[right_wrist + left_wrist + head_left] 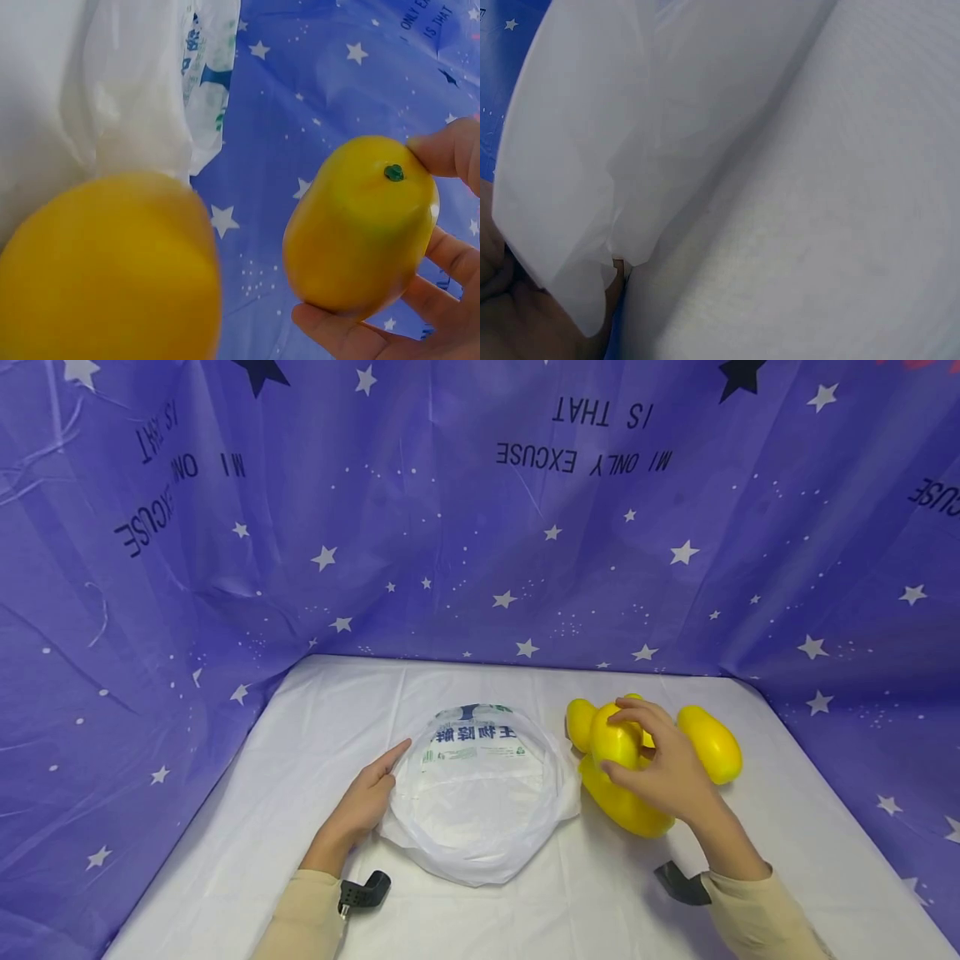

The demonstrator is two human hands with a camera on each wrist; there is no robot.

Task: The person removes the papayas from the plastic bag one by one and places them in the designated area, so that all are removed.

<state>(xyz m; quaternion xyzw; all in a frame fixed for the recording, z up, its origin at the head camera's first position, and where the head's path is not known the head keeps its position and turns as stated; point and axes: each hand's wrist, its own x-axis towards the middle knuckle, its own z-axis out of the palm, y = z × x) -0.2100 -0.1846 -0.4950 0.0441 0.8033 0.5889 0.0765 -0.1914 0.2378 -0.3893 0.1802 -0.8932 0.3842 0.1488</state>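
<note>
A white plastic bag (480,862) with blue and green print stands on the white table, its mouth spread in a round opening. At its left rim my left hand (366,797) grips the plastic; some of those fingers are hidden behind the bag (577,172) in the left wrist view. To the bag's right, my right hand (671,777) holds a glossy yellow mango (360,232) with a green stem nub, thumb on one side and fingers on the other. Below the held mango lies a larger yellow fruit (630,807).
Another yellow fruit (708,745) lies right of my right hand, and a smaller one (580,725) sits to the left of the held mango. The white-covered table (525,927) backs onto a purple curtain (465,543) with stars.
</note>
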